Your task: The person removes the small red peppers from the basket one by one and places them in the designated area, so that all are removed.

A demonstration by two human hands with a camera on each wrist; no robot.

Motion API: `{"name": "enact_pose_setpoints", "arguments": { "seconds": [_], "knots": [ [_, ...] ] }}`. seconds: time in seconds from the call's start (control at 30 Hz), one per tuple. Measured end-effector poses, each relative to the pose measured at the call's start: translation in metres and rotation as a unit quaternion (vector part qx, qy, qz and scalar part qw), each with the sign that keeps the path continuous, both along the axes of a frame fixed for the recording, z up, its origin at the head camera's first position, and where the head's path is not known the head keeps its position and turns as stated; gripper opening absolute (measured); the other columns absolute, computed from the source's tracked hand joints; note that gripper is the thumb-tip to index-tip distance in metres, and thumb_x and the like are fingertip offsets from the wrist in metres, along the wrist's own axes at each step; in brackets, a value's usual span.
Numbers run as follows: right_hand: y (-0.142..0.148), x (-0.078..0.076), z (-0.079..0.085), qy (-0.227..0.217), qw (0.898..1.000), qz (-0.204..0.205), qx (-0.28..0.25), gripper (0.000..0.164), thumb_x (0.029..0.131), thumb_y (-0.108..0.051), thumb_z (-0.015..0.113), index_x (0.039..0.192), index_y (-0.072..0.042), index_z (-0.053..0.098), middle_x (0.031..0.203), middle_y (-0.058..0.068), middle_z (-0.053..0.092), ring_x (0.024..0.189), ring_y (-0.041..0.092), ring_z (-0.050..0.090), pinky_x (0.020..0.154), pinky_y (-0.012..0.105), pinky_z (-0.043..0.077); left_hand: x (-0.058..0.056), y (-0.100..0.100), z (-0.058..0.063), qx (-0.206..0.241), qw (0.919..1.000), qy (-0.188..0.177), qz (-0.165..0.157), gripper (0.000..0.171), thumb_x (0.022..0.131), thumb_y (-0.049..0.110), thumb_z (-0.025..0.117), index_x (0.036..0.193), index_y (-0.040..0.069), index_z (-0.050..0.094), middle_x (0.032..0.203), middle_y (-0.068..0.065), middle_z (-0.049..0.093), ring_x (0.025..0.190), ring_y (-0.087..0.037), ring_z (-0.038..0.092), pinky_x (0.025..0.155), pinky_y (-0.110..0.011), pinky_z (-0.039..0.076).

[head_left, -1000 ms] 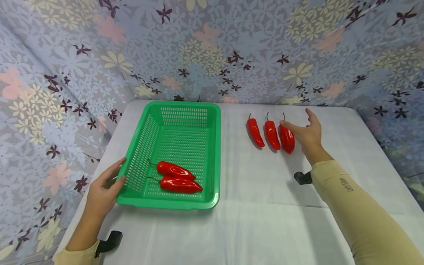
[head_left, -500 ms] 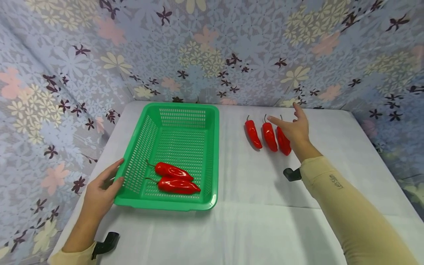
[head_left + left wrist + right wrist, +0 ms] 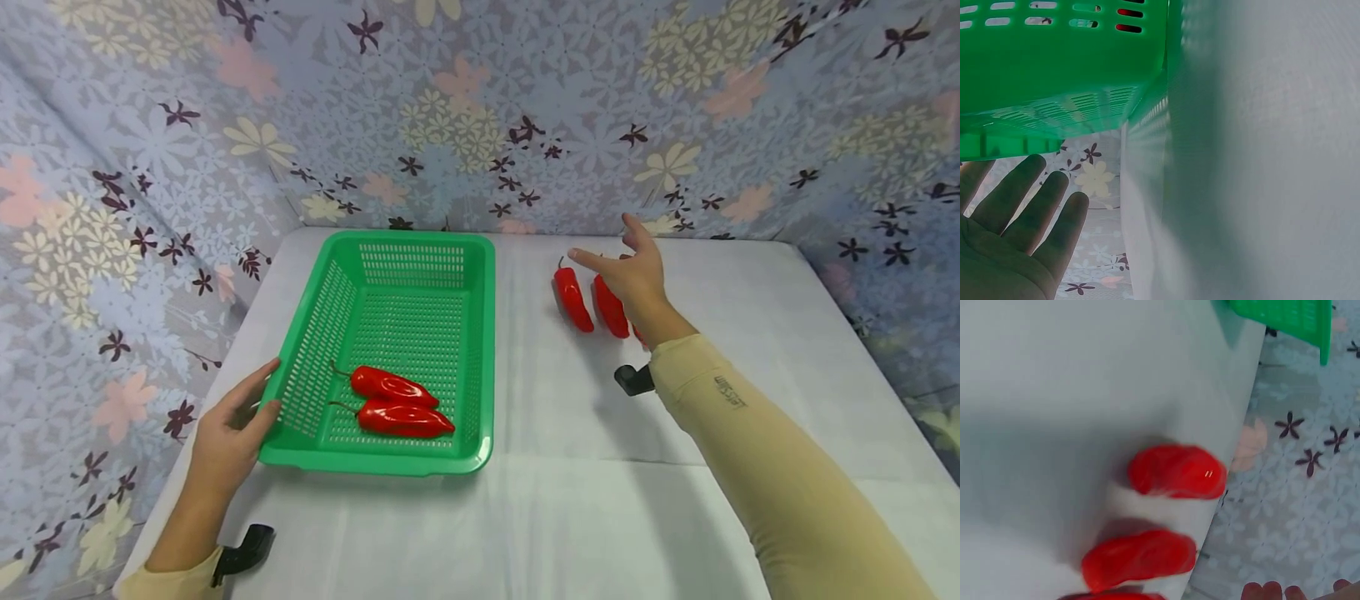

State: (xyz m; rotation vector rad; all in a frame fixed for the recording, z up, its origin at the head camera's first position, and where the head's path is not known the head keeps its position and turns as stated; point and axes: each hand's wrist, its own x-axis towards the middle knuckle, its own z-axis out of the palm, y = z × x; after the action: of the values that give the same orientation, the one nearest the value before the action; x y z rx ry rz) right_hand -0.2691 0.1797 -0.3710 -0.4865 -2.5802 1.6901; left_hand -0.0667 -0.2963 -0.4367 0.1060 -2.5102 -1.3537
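Note:
A green perforated plastic basket [image 3: 490, 350] stands left of centre in the head view, with two red chili peppers [image 3: 405, 418] lying side by side near its front. At the basket's left rim is my left hand [image 3: 225, 442], thumb and fingertips against the edge. Its fingers [image 3: 1057, 228] look extended in the left wrist view. My right hand [image 3: 633, 271] hovers over three more red peppers, thumb and fingers spread, holding nothing. The leftmost pepper [image 3: 573, 300] shows fully; the middle pepper [image 3: 611, 308] and the right one [image 3: 640, 336] are partly hidden beneath the hand.
A white cloth-like cover [image 3: 555, 517] lies over the table. Floral fabric [image 3: 480, 125] rises behind the table's back edge and along its left side. A black camera mount [image 3: 633, 380] sticks out from the right wrist, another [image 3: 247, 550] from the left.
My right hand has moved left, from beside the rightmost pepper to above the middle and right ones, with nothing held. The left hand stays at the basket rim.

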Motion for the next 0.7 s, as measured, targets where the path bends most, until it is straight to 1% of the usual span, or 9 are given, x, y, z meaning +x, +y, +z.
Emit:
{"name": "enact_pose_setpoints", "arguments": {
  "seconds": [0.13, 0.27, 0.37, 0.5, 0.57, 0.7],
  "knots": [
    [-0.017, 0.0, 0.007, -0.003, 1.0, 0.013, 0.007, 0.108, 0.079, -0.047, 0.085, 0.162, -0.039, 0.017, 0.165, 0.004, 0.023, 0.146, 0.03, 0.029, 0.11, 0.045, 0.041, 0.0, 0.001, 0.0, 0.011, 0.9999, 0.0, 0.0, 0.049, 0.099, 0.009, 0.063, 0.147, 0.017, 0.056, 0.133, -0.018, 0.062, 0.108, 0.008, 0.054, 0.084, -0.005, 0.043],
    [-0.035, 0.0, 0.011, -0.012, 0.999, 0.034, 0.003, 0.108, 0.077, -0.05, 0.085, 0.161, -0.042, 0.018, 0.164, 0.003, 0.026, 0.143, 0.029, 0.033, 0.111, 0.047, 0.04, -0.001, 0.001, 0.001, 0.011, 0.9999, -0.003, 0.001, 0.049, 0.099, 0.01, 0.063, 0.147, 0.018, 0.056, 0.133, -0.018, 0.062, 0.107, 0.008, 0.054, 0.083, -0.005, 0.043],
    [-0.049, 0.001, 0.013, -0.001, 0.998, 0.058, -0.02, 0.107, 0.076, -0.048, 0.087, 0.16, -0.041, 0.022, 0.162, 0.005, 0.029, 0.141, 0.029, 0.036, 0.109, 0.045, 0.043, -0.001, 0.0, 0.001, 0.01, 0.9999, -0.004, 0.0, 0.049, 0.099, 0.01, 0.063, 0.147, 0.018, 0.055, 0.134, -0.019, 0.061, 0.106, 0.009, 0.054, 0.082, -0.005, 0.043],
    [-0.065, 0.003, 0.016, 0.024, 0.996, 0.078, -0.032, 0.105, 0.076, -0.044, 0.088, 0.16, -0.038, 0.026, 0.16, 0.007, 0.032, 0.139, 0.031, 0.039, 0.105, 0.044, 0.046, -0.001, -0.001, 0.001, 0.01, 0.9999, -0.002, -0.004, 0.049, 0.099, 0.01, 0.063, 0.147, 0.017, 0.056, 0.133, -0.019, 0.062, 0.107, 0.009, 0.054, 0.083, -0.005, 0.044],
    [-0.071, 0.004, 0.017, 0.028, 0.995, 0.084, -0.04, 0.104, 0.075, -0.044, 0.089, 0.159, -0.039, 0.028, 0.16, 0.006, 0.033, 0.139, 0.03, 0.039, 0.106, 0.044, 0.046, 0.0, -0.001, 0.002, 0.01, 0.9999, -0.001, -0.003, 0.049, 0.099, 0.01, 0.063, 0.147, 0.018, 0.056, 0.133, -0.018, 0.062, 0.107, 0.009, 0.054, 0.083, -0.005, 0.044],
    [-0.082, 0.007, 0.02, 0.02, 0.994, 0.098, -0.051, 0.104, 0.073, -0.045, 0.09, 0.158, -0.043, 0.029, 0.158, 0.001, 0.035, 0.138, 0.025, 0.039, 0.105, 0.044, 0.046, 0.0, -0.001, 0.0, 0.006, 1.0, -0.002, 0.002, 0.049, 0.099, 0.01, 0.064, 0.147, 0.018, 0.056, 0.133, -0.018, 0.062, 0.107, 0.01, 0.054, 0.083, -0.005, 0.043]
  ]
}}
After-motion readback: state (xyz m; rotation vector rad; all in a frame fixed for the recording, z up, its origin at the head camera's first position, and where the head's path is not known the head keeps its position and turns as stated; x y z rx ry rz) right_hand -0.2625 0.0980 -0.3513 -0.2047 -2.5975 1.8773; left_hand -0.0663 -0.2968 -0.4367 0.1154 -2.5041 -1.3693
